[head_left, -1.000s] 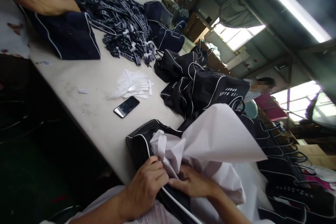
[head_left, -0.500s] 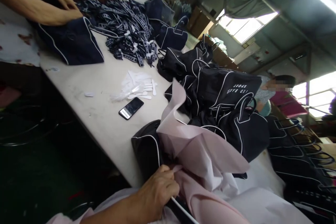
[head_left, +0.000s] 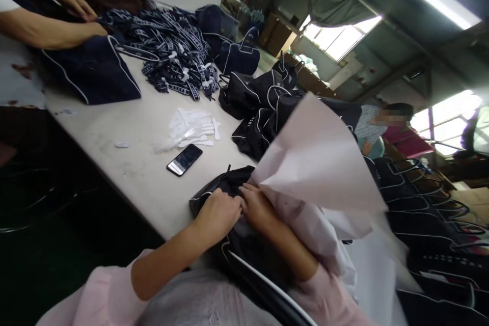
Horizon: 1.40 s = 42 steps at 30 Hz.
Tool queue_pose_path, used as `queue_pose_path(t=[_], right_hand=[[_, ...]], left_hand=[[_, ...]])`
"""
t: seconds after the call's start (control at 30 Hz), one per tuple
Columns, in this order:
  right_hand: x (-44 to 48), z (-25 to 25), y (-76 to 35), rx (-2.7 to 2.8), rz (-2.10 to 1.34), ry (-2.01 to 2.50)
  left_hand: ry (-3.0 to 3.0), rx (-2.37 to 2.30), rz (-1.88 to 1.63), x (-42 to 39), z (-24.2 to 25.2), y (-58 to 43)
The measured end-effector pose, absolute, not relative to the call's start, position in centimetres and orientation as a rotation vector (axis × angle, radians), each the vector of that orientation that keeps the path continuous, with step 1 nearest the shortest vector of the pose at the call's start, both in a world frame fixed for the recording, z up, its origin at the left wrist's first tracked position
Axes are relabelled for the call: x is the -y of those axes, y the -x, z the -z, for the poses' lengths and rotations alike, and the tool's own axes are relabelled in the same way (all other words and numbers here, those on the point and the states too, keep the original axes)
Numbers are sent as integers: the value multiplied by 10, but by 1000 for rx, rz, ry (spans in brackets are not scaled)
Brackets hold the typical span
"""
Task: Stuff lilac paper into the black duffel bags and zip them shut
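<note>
Black bag [head_left: 216,194] with white piping, lying over the lap against the table edge, left hand [head_left: 217,215] and right hand [head_left: 257,207] side by side on its top, pale creased tissue paper [head_left: 319,160] flaring up just beyond them.

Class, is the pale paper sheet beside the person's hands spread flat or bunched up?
Bunched up: the pale paper sheet rises in a peak above the black bag, beside the right hand.
</note>
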State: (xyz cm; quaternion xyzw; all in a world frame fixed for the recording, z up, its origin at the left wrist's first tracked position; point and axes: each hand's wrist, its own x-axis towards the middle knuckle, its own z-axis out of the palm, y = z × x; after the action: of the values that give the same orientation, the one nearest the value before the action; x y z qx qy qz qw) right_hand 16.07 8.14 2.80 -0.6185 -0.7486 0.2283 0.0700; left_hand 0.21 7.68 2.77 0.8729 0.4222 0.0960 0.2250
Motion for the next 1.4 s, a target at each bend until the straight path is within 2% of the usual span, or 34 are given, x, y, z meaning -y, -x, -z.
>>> queue_pose_path(t=[0.07, 0.2, 0.27, 0.33, 0.4, 0.5, 0.63, 0.73, 0.9, 1.03, 1.17, 1.23, 1.4], right_hand=[[-60, -48, -177, 2255, -303, 1798], [-34, -101, -198, 2328, 180, 1503], [-34, -122, -208, 2383, 461, 1598], [-36, -131, -221, 2404, 621, 1889], [-29, -128, -233, 2436, 532, 2232], [3, -109, -240, 2607, -40, 2467], [50, -64, -239, 2516, -824, 2227], [57, -23, -241, 2146, -1024, 2155], [46, 13, -240, 1973, -934, 2157], [40, -15, -229, 2262, -611, 2170], [11, -56, -217, 2480, -170, 1988], [-8, -60, -208, 2477, -65, 1882], [-26, -14, -184, 2455, -459, 1937]], left_hand=[[-2410, -1214, -69, -84, -25, -9], [-2392, -1283, 48, -94, -18, -20], [-2411, -1333, 76, -104, -16, -27], [-2440, -1390, 88, -116, -14, -37], [-2479, -1459, 73, -129, -12, -46], [-2593, -1482, -3, -145, -6, -58], [-2846, -1161, -124, -152, 3, -74], [-2966, -911, -203, -149, 9, -89], [-3009, -893, -324, -143, 22, -101], [-2998, -988, -410, -151, 32, -96], [-2998, -951, -493, -162, 32, -97], [-2993, -914, -562, -163, 30, -96], [-2913, -1006, -828, -144, 28, -74]])
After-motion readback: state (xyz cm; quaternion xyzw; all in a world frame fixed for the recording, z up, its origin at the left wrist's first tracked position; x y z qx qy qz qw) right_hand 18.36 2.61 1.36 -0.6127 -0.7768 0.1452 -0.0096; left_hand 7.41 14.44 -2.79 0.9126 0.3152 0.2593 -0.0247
